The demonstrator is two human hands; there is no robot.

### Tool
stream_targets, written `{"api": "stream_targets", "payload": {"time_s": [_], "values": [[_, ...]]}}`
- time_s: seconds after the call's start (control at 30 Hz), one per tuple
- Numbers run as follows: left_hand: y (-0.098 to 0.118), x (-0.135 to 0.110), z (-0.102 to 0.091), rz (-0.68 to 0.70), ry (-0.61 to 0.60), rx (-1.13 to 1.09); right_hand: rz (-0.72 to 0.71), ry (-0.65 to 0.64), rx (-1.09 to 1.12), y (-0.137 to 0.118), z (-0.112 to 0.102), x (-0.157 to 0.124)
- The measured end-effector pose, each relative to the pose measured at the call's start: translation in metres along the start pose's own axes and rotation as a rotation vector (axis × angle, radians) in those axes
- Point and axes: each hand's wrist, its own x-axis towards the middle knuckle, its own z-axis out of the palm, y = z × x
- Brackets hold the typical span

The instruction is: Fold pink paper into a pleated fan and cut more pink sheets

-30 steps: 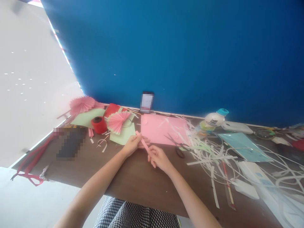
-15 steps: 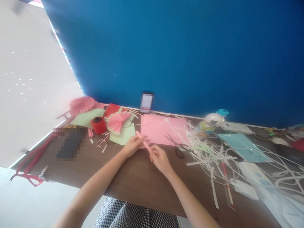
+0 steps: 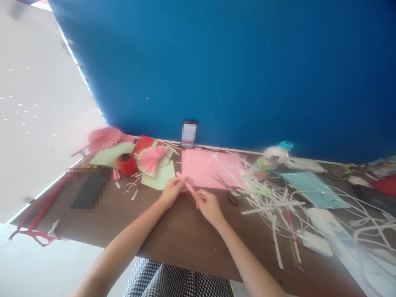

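Between my two hands is a narrow folded strip of pink paper (image 3: 187, 185), held slantwise above the brown table. My left hand (image 3: 173, 192) pinches its upper part. At the lower end, the fingers of my right hand (image 3: 206, 205) are closed on it. Just beyond lies a sheet of pink paper (image 3: 201, 167), with a pair of dark scissors (image 3: 230, 194) across its right corner. To the left of my hands, a pleated pink paper fan (image 3: 152, 160) rests over light green paper (image 3: 158, 178).
A red spool (image 3: 126, 164) stands at left, near another pink fan (image 3: 104, 138). White paper strips (image 3: 269, 198) and cables tangle at right, beside a glue bottle (image 3: 275, 155), a teal packet (image 3: 314, 189) and a power strip (image 3: 328, 225). A phone (image 3: 189, 134) leans on the blue wall.
The view has shifted slightly, so the table things appear a little further left. Both hands keep hold of the pink strip in nearly the same pose.
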Motion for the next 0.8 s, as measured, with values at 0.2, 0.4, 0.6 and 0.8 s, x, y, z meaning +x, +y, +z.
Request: {"api": "stream_targets", "payload": {"time_s": [0.2, 0.4, 0.6, 0.8], "values": [[0.003, 0.003, -0.004, -0.033, 0.031, -0.085, 0.001, -0.042, 0.030, 0.000, -0.001, 0.000], [0.009, 0.009, -0.012, 0.025, 0.120, -0.124, 0.053, -0.030, 0.123, 0.005, -0.003, 0.002], [0.010, 0.013, -0.017, 0.061, 0.170, -0.156, 0.041, 0.037, 0.144, 0.012, -0.006, 0.005], [0.008, 0.014, -0.015, 0.123, 0.167, -0.155, 0.099, -0.034, 0.287, 0.016, -0.010, 0.010]]}}
